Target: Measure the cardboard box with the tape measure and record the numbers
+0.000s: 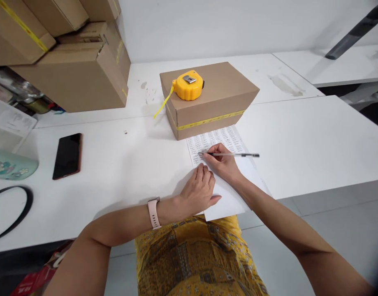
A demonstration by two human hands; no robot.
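My right hand (223, 161) grips a pen (235, 155), its tip touching a printed sheet of paper (221, 142) on the white table (300, 139). My left hand (198, 190) lies flat on the lower part of the sheet, fingers together, a pink watch on the wrist. Just beyond the sheet stands a brown cardboard box (213, 102) with a strip of yellow tape. A yellow tape measure (188, 85) rests on the box top, its blade hanging over the left edge.
A black phone (68, 155) lies to the left on the table. Further left are a mint-green case (10, 166) and a black cable loop (12, 213). Stacked cardboard boxes (74, 74) fill the back left corner. Another white table (339, 63) stands at the back right.
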